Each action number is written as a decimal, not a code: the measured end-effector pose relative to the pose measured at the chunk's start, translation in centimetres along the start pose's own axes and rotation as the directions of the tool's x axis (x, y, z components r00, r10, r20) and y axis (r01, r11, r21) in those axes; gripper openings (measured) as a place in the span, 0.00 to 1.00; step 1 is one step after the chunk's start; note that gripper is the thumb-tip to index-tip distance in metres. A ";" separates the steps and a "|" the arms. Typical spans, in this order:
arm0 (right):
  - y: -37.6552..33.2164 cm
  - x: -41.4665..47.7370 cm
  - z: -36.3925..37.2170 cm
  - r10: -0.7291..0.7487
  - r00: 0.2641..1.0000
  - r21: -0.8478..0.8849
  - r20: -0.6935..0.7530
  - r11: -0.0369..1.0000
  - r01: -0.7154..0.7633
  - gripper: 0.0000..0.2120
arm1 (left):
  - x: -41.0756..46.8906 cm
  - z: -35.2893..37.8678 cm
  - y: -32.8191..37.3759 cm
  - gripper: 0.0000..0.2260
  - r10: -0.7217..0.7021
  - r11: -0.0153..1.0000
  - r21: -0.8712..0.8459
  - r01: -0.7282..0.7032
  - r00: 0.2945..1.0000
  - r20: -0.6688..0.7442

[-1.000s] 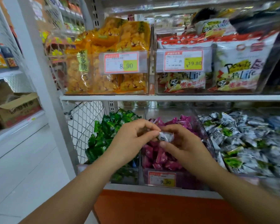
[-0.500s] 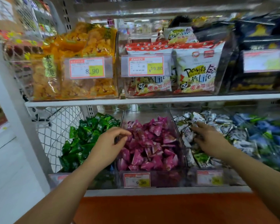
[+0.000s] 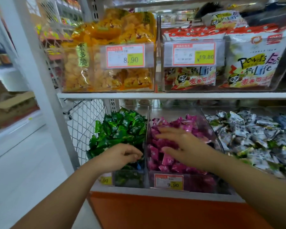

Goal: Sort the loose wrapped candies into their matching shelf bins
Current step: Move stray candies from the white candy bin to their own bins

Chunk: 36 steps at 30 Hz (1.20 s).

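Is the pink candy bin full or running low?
Mostly full: pink candies are heaped in the clear bin from its front wall up toward the back rim, under the spread right hand.

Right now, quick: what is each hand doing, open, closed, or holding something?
Left hand: fingers curled over the shiny green wrapped candies; whether it holds one cannot be told.
Right hand: open, fingers spread over the pink wrapped candies.

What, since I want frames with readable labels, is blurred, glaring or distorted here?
Head view: the right hand is blurred over the pink candies; the 8.90 price tag reads sharply; the grey-white candies at the far right go soft; the white upright slants, likely wide-lens distortion.
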State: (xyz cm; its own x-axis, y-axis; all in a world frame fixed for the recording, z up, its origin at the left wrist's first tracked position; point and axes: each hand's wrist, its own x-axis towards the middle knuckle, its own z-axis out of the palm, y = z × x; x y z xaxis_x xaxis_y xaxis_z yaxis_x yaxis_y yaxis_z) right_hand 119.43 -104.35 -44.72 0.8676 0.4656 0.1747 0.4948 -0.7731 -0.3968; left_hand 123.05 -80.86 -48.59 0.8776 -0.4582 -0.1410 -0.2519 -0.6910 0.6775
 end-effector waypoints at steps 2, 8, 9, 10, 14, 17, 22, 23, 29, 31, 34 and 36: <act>-0.8 0.8 1.2 -0.057 0.985 -0.005 0.162 0.998 0.059 0.28 | 0.3 -0.1 0.2 0.14 -0.042 0.991 0.135 0.024 0.990 0.134; -0.6 1.5 2.5 -0.091 0.959 -0.064 0.269 0.992 0.112 0.36 | 1.1 -0.8 0.1 0.38 -0.203 0.965 0.239 0.105 0.877 0.436; -0.5 1.5 2.6 -0.093 0.958 -0.070 0.271 0.991 0.116 0.36 | 1.3 -0.7 0.0 0.39 -0.221 0.945 0.319 0.076 0.867 0.448; -0.4 1.4 2.7 -0.093 0.957 -0.083 0.275 0.989 0.120 0.36 | 1.6 -0.6 0.0 0.39 -0.235 0.919 0.390 0.048 0.863 0.447; -0.5 1.3 2.9 -0.097 0.956 -0.101 0.276 0.986 0.130 0.37 | 2.2 -0.1 -0.3 0.41 -0.250 0.902 0.429 0.049 0.869 0.428; -0.5 1.3 2.9 -0.101 0.958 -0.090 0.268 0.988 0.129 0.36 | 2.3 -0.1 -0.7 0.40 -0.213 0.906 0.422 0.026 0.890 0.404; -0.6 1.2 3.0 -0.107 0.958 -0.064 0.266 0.990 0.128 0.37 | 2.6 0.1 -1.3 0.39 -0.178 0.931 0.362 0.040 0.917 0.357; -0.6 1.2 2.9 -0.107 0.958 -0.064 0.267 0.990 0.129 0.37 | 2.5 0.1 -1.3 0.39 -0.172 0.933 0.357 0.037 0.920 0.353; -0.4 1.1 2.9 -0.109 0.959 -0.054 0.260 0.990 0.128 0.37 | 0.5 -1.0 -0.8 0.34 -0.024 0.983 0.183 -0.024 0.966 0.257; -0.5 1.2 2.9 -0.106 0.960 -0.045 0.258 0.992 0.122 0.36 | -0.5 -2.2 -0.4 0.31 0.018 0.997 0.073 -0.032 0.983 0.185; -0.5 1.4 3.2 -0.087 0.977 -0.003 0.196 0.996 0.090 0.35 | -1.9 -3.7 0.6 0.21 0.076 0.985 -0.158 -0.066 0.995 0.058; -0.9 1.4 3.4 -0.057 0.994 0.067 0.090 0.996 0.051 0.35 | -2.7 -4.1 1.4 0.18 0.110 0.949 -0.294 -0.109 0.994 -0.016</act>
State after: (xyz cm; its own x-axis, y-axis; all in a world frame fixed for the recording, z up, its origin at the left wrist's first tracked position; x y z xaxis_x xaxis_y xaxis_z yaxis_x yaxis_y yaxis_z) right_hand 120.09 -101.55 -47.19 0.8302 0.5456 0.1149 0.5336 -0.7179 -0.4471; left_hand 121.99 -78.31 -44.35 0.8510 -0.5224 -0.0546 -0.2150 -0.4413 0.8712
